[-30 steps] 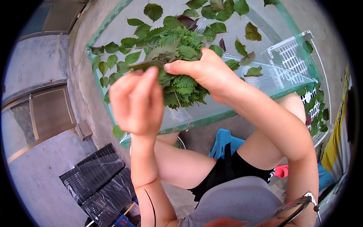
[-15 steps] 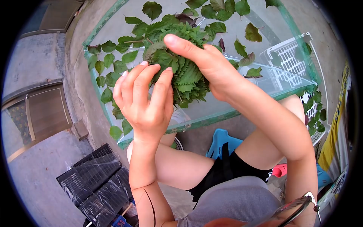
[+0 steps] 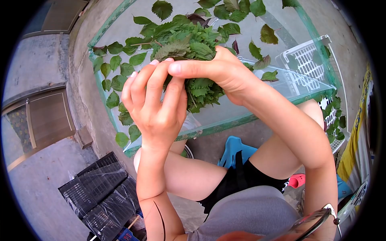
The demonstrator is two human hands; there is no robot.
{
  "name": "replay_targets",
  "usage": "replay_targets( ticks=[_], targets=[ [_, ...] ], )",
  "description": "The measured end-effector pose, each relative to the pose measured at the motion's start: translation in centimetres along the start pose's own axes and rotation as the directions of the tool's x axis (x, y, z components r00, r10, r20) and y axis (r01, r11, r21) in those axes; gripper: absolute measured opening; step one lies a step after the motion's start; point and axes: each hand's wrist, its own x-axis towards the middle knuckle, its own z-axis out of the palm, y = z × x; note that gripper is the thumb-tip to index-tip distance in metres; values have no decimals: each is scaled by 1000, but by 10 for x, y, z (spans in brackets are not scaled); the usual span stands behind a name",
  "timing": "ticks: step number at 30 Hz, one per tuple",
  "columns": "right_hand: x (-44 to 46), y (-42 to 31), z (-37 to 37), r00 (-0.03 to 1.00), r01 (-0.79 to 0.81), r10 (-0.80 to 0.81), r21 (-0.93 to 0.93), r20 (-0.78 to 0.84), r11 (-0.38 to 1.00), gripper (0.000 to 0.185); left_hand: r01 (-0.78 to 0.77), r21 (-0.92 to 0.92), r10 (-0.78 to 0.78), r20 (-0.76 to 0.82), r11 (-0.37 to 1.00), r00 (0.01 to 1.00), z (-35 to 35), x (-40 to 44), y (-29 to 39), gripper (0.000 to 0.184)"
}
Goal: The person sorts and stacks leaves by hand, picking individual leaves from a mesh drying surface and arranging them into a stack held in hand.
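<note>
A thick bundle of green serrated leaves (image 3: 203, 89) is gripped in my right hand (image 3: 225, 74), whose thumb lies across it from the right. My left hand (image 3: 155, 106) is curled against the left side of the bundle, with its fingertips on the leaves near my right thumb; its own thumb is hidden. Behind the bundle, more leaves (image 3: 193, 34) lie heaped on a pale mesh sheet with a green border (image 3: 225, 126). Single leaves are scattered around, some darker or purplish, such as one large leaf (image 3: 162, 9).
White plastic crates (image 3: 307, 66) stand at the right, with leaves in the lower part. Black crates in clear plastic (image 3: 94, 184) lie at the lower left. Between my legs is a blue plastic object (image 3: 233, 150). A pink shoe (image 3: 296, 180) is at the lower right.
My left hand has come down from a blurred pose onto the bundle's left side. My right thumb lifted, then lowered again across the leaves.
</note>
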Motion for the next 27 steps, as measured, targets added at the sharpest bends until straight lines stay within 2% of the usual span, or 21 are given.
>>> replay_targets(
  ticks=[3, 5, 6, 8, 11, 13, 15, 16, 17, 19, 21, 22, 24, 25, 27],
  targets=[
    [-1, 3, -2, 1000, 4, -4, -5, -7, 1000, 36, 12, 4, -13, 21, 1000, 1000, -1, 0, 1, 21],
    [-1, 2, -2, 985, -95, 102, 57, -136, 994, 36, 16, 13, -17, 25, 1000, 1000, -1, 0, 0, 20],
    [0, 2, -1, 985, -96, 103, 57, -137, 994, 36, 19, 23, -20, 30, 1000, 999, -1, -1, 0, 19],
    [3, 0, 0, 967, -83, 92, 50, -238, 995, 28, 43, 28, -44, 46, 999, 998, -3, 0, -1, 20],
    [4, -4, -3, 963, -44, 49, 23, -265, 999, 27, 77, 32, -80, 75, 996, 994, -5, 0, -6, 21],
    [6, -9, -4, 958, -6, 10, 14, -285, 1000, 24, 125, -32, -123, 58, 992, 991, -3, -3, -11, 20],
    [9, -16, -6, 932, 99, -60, 92, -357, 991, 23, 136, -50, -132, 80, 989, 988, -3, -5, -16, 18],
    [10, -24, -9, 922, 89, -8, 192, -387, 977, 21, 218, -113, -208, 92, 969, 974, 1, -9, -19, 17],
    [12, -26, -19, 922, 60, 28, 213, -387, 975, 28, 297, -174, -282, 108, 939, 953, 5, -13, -23, 16],
    [16, -41, -26, 935, 59, 107, 445, -338, 893, 21, 304, -243, -278, 136, 921, 951, 14, -18, -32, 16],
    [17, -46, -29, 926, 65, 108, 437, -361, 897, 21, 575, -251, -414, 482, 779, 772, 22, -26, -41, 22],
    [16, -48, -31, 924, 91, 86, 433, -373, 897, 21, 573, -249, -412, 485, 781, 772, 30, -35, -49, 22],
    [15, -49, -34, 932, 126, 37, 417, -360, 900, 21, 710, -148, -440, 693, 688, 571, 48, -56, -64, 28],
    [14, -50, -34, 932, 128, 37, 425, -360, 896, 21, 707, -143, -438, 695, 693, 570, 54, -62, -68, 28],
    [14, -53, -31, 932, 138, 40, 455, -359, 880, 21, 829, -92, -447, 806, 552, 387, 63, -68, -72, 29]
  ],
)
